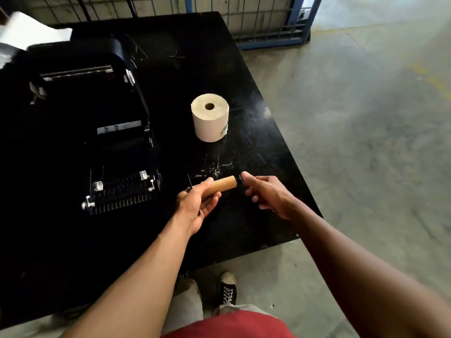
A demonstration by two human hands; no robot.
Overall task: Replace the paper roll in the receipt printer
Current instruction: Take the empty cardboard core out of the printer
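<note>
The left hand (197, 203) and right hand (268, 193) hold an empty cardboard core (223, 185) over the near right part of the black table (256, 220).

Surroundings:
- The receipt printer (122, 152) sits on the left part of the table with its lid (80, 57) raised toward the far side. The paper bay is exposed and too dark to make out.
- A full paper roll (211, 120) stands on end on the table, between the printer and the table's right edge, beyond the hands and apart from them. Its centre hole faces up.
- Nothing lies between the hands and the printer, or between the hands and the paper roll.
- A blue-framed wire cage (268, 20) stands behind the table on the concrete floor (366, 142).
- A black shoe (228, 287) shows below the table's near edge.

Hands:
- Left hand: palm turned up, thumb and fingers curled round the left half of the cardboard core.
- The core lies roughly level and sits on a thin black spindle (189, 184), which sticks out at both ends.
- Right hand: thumb and curled fingers close on the spindle's right end, just beside the core. The exact contact is hidden by the fingers.
</note>
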